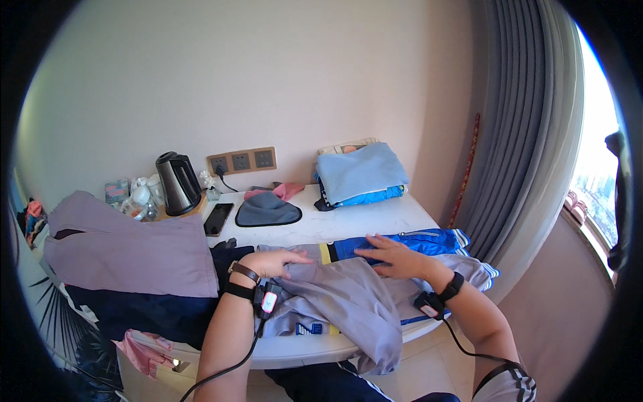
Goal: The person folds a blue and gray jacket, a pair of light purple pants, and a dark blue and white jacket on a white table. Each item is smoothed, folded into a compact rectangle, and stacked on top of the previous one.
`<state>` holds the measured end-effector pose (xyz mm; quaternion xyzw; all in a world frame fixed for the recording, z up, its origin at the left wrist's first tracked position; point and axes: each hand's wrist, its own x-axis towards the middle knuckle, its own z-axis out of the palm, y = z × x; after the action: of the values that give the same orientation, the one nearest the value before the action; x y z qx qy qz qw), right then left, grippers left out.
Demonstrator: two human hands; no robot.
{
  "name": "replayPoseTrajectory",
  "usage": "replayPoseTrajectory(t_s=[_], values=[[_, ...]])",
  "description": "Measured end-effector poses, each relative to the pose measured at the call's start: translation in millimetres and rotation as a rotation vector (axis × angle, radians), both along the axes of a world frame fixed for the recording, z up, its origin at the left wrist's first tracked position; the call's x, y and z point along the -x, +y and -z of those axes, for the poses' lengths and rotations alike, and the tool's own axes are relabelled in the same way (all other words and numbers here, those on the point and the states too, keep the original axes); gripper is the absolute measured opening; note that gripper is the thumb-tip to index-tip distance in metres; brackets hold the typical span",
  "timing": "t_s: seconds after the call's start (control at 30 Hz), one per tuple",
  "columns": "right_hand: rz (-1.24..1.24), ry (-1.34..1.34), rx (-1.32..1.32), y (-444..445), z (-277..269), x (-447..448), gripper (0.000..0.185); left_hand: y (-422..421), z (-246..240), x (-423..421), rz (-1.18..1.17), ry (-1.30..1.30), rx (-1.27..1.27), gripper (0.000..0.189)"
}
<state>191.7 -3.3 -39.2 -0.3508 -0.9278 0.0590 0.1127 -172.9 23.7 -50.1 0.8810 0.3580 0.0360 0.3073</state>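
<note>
A grey jacket [336, 291] with blue and yellow panels lies spread over the front of the white table, and one grey sleeve hangs over the near edge. My left hand [281, 262] rests on or just over its left part, fingers pointing right. Over the blue panel [346, 248] is my right hand [397, 257], its fingers apart and slightly blurred. Neither hand clearly grips the cloth. Blue-and-white striped cuffs [461, 241] lie at the jacket's right end, near a zip [419, 233]. Straps with small cabled devices are on both wrists.
Mauve trousers [135, 256] lie over dark clothing [145, 306] at left. Behind stand an electric kettle [178, 183], a phone [219, 219], a grey cloth [269, 210] and a folded clothes stack [361, 171]. Pink cloth [148, 352] hangs off the front edge. Curtains [517, 125] border the right.
</note>
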Motion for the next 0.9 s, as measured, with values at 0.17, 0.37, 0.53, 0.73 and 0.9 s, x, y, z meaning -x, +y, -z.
replayPoseTrajectory(t_s=[0.17,0.37,0.53,0.73,0.9], values=[[0.025,-0.243,0.163,7.5,19.4,7.6,0.052,2.8,-11.9,27.0,-0.401,0.028,-0.164,0.062],[0.077,-0.229,0.211,3.4,19.6,7.4,0.050,-12.3,-30.6,-13.2,0.036,-0.570,0.122,0.077],[0.059,0.191,0.179,-20.7,12.5,-4.8,0.041,-26.8,-26.1,-41.3,0.281,-0.089,0.342,0.096],[0.113,0.542,0.153,-115.5,7.9,-46.9,0.009,-20.6,-23.2,-35.4,0.274,-0.129,0.382,0.097],[0.207,0.429,0.433,-172.5,17.5,-67.8,0.019,-18.6,-19.0,-32.9,0.152,-0.170,0.484,0.091]])
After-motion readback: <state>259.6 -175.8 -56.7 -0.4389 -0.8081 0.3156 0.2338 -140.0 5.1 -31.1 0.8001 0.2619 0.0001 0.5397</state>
